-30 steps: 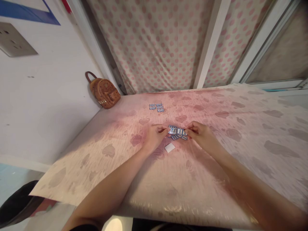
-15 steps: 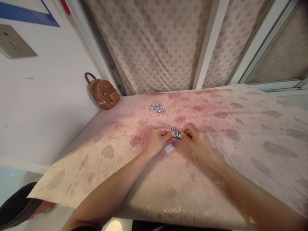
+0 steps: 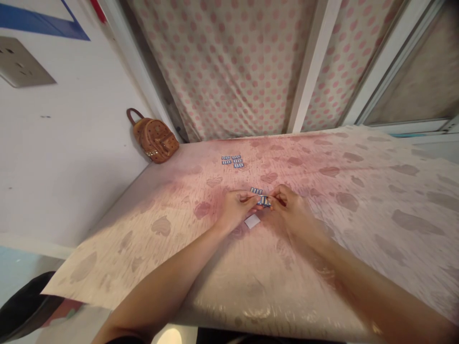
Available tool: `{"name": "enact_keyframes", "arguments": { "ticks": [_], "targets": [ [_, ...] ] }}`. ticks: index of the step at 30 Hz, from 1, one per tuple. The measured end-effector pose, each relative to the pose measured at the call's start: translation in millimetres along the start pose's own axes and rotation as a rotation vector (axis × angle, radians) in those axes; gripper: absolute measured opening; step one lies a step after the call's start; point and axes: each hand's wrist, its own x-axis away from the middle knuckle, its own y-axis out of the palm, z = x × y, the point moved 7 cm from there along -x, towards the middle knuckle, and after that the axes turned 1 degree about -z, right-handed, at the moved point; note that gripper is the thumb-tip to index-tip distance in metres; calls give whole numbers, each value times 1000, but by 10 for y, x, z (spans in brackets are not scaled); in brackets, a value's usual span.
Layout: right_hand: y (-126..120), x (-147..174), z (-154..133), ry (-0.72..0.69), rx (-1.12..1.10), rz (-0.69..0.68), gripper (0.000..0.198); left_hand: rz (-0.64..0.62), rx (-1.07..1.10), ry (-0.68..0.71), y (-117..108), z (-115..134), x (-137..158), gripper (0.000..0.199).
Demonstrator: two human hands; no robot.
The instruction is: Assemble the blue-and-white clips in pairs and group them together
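Between my two hands is a small blue piece with pale stripes (image 3: 264, 200), too small to tell its kind. My left hand (image 3: 238, 206) pinches its left side between thumb and fingers. At its right side, my right hand (image 3: 289, 204) is closed in a pinch too. Just beyond the fingertips, a similar blue-and-pale striped strip (image 3: 256, 190) lies on the tablecloth. A small whitish square (image 3: 252, 221) rests on the cloth just below my left fingers.
Several more striped blue strips (image 3: 233, 161) lie grouped farther back on the patterned tablecloth (image 3: 161, 227). A brown mini backpack (image 3: 156, 139) leans by the wall at the table's back left corner. Behind the table hangs a polka-dot curtain (image 3: 229, 67).
The striped piece between my fingers has turned slightly, and its stripes show a little differently. My right fingers have shifted very little; everything else stays put.
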Motion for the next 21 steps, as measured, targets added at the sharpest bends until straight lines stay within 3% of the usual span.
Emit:
{"name": "enact_keyframes", "arguments": {
  "ticks": [5, 13, 21],
  "targets": [
    [-57, -20, 24, 13, 115, 7, 9, 64, -34, 128, -141, 80, -73, 10],
    [407, 143, -210, -375, 210, -374, 12, 125, -30, 210, -360, 51, -226, 12],
    [477, 177, -115, -362, 303, -403, 10, 115, -31, 185, -358, 23, -229, 11]
  ]
}}
